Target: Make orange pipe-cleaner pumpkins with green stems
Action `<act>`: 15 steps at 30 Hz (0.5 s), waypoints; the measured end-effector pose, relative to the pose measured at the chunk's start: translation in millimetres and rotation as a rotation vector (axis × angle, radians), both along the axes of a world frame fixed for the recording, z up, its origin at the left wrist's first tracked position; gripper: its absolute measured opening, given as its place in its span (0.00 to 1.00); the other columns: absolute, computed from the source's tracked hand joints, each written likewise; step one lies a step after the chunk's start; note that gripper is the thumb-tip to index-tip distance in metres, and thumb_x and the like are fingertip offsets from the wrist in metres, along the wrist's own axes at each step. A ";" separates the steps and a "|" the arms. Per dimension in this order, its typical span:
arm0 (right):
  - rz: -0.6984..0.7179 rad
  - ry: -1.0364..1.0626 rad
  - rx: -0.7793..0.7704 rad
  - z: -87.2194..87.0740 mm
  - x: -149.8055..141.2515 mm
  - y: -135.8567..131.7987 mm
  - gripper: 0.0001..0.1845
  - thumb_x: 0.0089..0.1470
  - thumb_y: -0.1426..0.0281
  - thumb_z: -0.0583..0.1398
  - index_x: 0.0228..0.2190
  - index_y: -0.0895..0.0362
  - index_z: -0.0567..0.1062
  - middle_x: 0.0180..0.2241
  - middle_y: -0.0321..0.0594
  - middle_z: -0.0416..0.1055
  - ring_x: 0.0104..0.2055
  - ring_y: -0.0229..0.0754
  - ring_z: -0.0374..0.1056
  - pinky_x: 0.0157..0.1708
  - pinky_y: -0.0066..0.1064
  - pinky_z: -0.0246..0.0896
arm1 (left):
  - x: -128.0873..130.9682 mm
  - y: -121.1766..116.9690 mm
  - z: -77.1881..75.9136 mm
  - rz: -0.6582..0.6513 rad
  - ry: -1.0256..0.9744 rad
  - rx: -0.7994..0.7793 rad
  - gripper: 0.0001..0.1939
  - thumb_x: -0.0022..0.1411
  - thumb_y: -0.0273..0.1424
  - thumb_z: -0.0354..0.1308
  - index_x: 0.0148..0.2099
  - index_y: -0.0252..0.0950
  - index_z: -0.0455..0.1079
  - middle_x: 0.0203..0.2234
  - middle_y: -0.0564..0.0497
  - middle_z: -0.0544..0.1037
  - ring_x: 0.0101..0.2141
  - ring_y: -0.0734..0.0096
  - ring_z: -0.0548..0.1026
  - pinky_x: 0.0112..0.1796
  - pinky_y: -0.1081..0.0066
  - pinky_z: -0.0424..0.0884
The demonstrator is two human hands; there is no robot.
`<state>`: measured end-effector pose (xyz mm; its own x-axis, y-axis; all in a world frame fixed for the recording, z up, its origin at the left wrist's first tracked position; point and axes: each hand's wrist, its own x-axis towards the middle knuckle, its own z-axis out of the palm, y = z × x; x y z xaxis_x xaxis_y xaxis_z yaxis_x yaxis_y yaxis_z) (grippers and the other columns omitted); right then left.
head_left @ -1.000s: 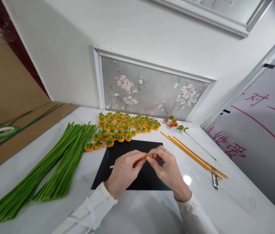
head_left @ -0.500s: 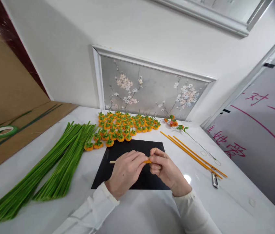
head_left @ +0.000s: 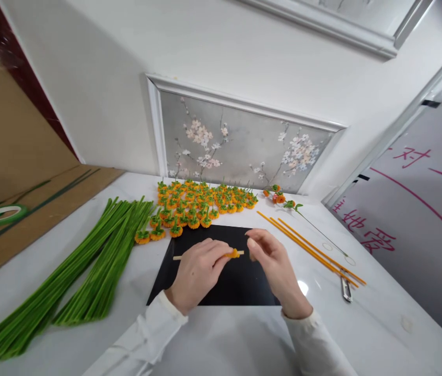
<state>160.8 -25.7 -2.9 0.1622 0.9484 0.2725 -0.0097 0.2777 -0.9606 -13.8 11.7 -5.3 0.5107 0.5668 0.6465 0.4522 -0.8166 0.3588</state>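
Observation:
My left hand (head_left: 203, 269) is closed around a thin pale wooden stick (head_left: 177, 258), over the black mat (head_left: 236, 290). An orange pipe cleaner (head_left: 233, 253) is coiled on the stick, at my left thumb and fingertips, and the stick's right tip pokes out past it. My right hand (head_left: 274, 263) is a little to the right of that tip, fingers curved and apart, with nothing visible between thumb and forefinger. Beyond the mat stand many small orange flower heads (head_left: 193, 222) with green bases and stems.
Green pipe cleaners (head_left: 99, 261) lie in bundles on the left. Straight orange pipe cleaners (head_left: 307, 245) and a utility knife (head_left: 346, 290) lie to the right, near a long-stemmed orange flower spray (head_left: 289, 204). Green tape (head_left: 3, 214) rests on cardboard at the far left.
My right hand has let go of the orange coil and drawn back to the right, its fingers parting. The stick's right tip now shows. My left hand keeps its grip.

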 end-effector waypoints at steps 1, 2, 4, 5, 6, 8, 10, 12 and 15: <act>-0.087 -0.201 0.154 1.2 2.3 -1.4 0.07 0.53 0.69 0.61 0.36 0.53 0.75 0.31 0.36 0.66 0.30 0.36 0.63 0.29 0.28 0.61 | -1.0 0.4 1.0 -0.003 -0.043 -0.067 0.06 0.62 0.24 0.53 0.38 0.37 0.70 0.34 0.52 0.78 0.35 0.71 0.72 0.36 0.71 0.67; -0.144 -0.382 0.291 1.8 4.2 -2.4 0.07 0.53 0.71 0.60 0.36 0.52 0.76 0.34 0.39 0.68 0.34 0.38 0.65 0.33 0.31 0.63 | -2.0 0.5 1.9 -0.006 -0.070 -0.134 0.06 0.62 0.24 0.54 0.38 0.37 0.70 0.34 0.53 0.78 0.35 0.71 0.73 0.37 0.72 0.67; -0.169 -0.657 0.493 0.7 6.4 -3.4 0.10 0.54 0.74 0.60 0.37 0.51 0.77 0.38 0.41 0.70 0.39 0.41 0.66 0.37 0.34 0.64 | -3.3 0.5 3.3 -0.006 -0.092 -0.257 0.06 0.61 0.25 0.55 0.38 0.38 0.71 0.34 0.53 0.77 0.35 0.71 0.73 0.37 0.72 0.68; -0.152 -0.747 0.552 -0.6 6.6 -3.3 0.12 0.54 0.75 0.60 0.39 0.50 0.77 0.39 0.42 0.71 0.40 0.42 0.67 0.39 0.36 0.65 | -3.7 0.3 3.9 -0.005 -0.093 -0.313 0.05 0.61 0.26 0.55 0.39 0.39 0.71 0.34 0.54 0.77 0.35 0.72 0.73 0.37 0.73 0.68; -0.132 -0.808 0.585 -2.2 6.4 -3.0 0.13 0.55 0.76 0.59 0.41 0.50 0.76 0.39 0.42 0.71 0.41 0.43 0.67 0.40 0.37 0.65 | -3.8 0.2 4.3 -0.003 -0.092 -0.363 0.06 0.61 0.27 0.55 0.39 0.39 0.71 0.33 0.54 0.77 0.35 0.72 0.74 0.37 0.73 0.68; -0.109 -0.846 0.594 -5.2 5.3 -1.8 0.15 0.56 0.76 0.58 0.44 0.51 0.75 0.41 0.43 0.72 0.43 0.44 0.67 0.43 0.38 0.66 | -3.6 -0.2 5.2 -0.002 -0.089 -0.440 0.06 0.62 0.28 0.54 0.40 0.40 0.71 0.34 0.54 0.77 0.34 0.72 0.74 0.36 0.74 0.68; -0.095 -0.816 0.566 -6.7 4.0 -0.8 0.15 0.57 0.75 0.58 0.45 0.53 0.73 0.42 0.44 0.72 0.43 0.43 0.68 0.43 0.36 0.68 | -3.4 -0.8 6.4 -0.011 -0.092 -0.491 0.07 0.61 0.28 0.54 0.41 0.39 0.72 0.34 0.54 0.77 0.34 0.72 0.74 0.36 0.74 0.68; -0.068 -0.780 0.545 -6.5 3.0 -0.5 0.14 0.58 0.75 0.57 0.46 0.53 0.73 0.41 0.43 0.73 0.41 0.41 0.70 0.41 0.33 0.70 | -3.3 -1.3 8.4 -0.033 -0.097 -0.536 0.07 0.60 0.28 0.54 0.41 0.38 0.72 0.34 0.53 0.77 0.34 0.71 0.74 0.36 0.73 0.68; -0.020 -0.775 0.548 -4.4 2.3 -1.4 0.13 0.59 0.74 0.55 0.45 0.53 0.73 0.38 0.42 0.74 0.38 0.39 0.72 0.38 0.30 0.71 | -3.8 -1.8 13.1 -0.116 -0.112 -0.632 0.08 0.61 0.29 0.52 0.39 0.37 0.72 0.32 0.53 0.77 0.33 0.71 0.73 0.35 0.73 0.67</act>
